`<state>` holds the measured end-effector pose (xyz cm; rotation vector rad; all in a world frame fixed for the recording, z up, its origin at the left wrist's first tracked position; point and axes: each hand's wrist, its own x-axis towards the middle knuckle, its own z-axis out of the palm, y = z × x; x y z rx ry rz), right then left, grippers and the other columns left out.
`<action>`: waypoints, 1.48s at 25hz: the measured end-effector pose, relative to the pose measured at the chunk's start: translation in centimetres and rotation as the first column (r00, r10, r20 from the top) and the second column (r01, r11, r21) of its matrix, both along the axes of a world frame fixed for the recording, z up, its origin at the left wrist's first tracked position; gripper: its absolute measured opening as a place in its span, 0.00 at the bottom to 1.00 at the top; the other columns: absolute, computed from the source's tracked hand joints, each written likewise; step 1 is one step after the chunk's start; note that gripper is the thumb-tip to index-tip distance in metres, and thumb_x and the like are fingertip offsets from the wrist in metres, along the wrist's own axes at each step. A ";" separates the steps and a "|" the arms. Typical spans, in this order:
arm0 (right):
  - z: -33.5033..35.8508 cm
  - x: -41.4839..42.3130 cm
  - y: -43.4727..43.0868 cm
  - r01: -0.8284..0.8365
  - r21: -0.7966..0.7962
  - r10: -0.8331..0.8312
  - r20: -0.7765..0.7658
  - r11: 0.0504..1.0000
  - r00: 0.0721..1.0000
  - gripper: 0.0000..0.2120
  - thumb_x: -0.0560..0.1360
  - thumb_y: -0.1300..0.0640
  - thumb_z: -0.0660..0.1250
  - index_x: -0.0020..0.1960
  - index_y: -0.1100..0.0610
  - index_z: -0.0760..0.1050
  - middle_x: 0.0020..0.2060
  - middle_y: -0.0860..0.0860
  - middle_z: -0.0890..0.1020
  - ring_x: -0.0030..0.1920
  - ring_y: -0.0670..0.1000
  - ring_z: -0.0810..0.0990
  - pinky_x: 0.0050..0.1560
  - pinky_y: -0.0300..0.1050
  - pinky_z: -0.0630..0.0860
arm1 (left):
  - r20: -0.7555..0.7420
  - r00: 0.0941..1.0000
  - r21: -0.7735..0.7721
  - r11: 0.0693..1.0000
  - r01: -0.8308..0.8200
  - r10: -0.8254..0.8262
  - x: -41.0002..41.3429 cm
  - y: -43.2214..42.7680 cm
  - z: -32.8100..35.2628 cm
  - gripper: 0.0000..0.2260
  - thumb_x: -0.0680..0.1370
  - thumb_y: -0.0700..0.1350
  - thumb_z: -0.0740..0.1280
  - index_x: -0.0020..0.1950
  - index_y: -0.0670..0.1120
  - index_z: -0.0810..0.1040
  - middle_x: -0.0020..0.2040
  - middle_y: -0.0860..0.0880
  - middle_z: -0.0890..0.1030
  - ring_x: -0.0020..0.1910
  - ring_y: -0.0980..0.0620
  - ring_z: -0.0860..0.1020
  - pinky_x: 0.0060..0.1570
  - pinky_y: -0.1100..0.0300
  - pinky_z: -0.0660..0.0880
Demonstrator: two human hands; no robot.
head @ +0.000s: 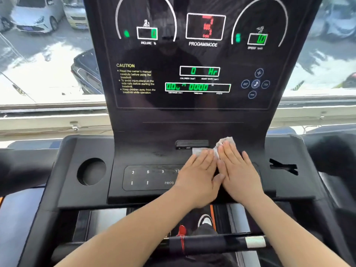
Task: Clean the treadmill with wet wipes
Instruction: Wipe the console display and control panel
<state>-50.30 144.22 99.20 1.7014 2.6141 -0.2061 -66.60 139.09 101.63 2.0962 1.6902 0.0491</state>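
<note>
The black treadmill console (154,147) fills the view, its upright display panel (200,74) lit with green and red digits. A white wet wipe (225,141) lies on the console's flat ledge just below the display. My left hand (198,174) and my right hand (238,170) lie side by side, fingers straight, pressing flat on the wipe. Most of the wipe is hidden under the fingers; only its far edges show. The hands also cover the right half of the button pad (150,177).
A round cup holder (91,171) sits at the console's left, a slotted recess (283,167) at its right. A black handlebar (215,243) with a red cord crosses below my forearms. A window with parked cars lies behind.
</note>
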 end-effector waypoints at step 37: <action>-2.2 19.9 -5.5 -0.157 0.019 0.155 -0.293 0.987 0.943 0.26 0.86 0.49 0.45 0.82 0.56 0.59 0.83 0.49 0.56 0.82 0.45 0.51 0.81 0.55 0.55 | -0.298 0.952 0.170 0.977 0.128 -0.073 17.7 -0.3 -2.6 0.34 0.83 0.51 0.54 0.84 0.44 0.44 0.85 0.45 0.42 0.83 0.48 0.38 0.80 0.48 0.35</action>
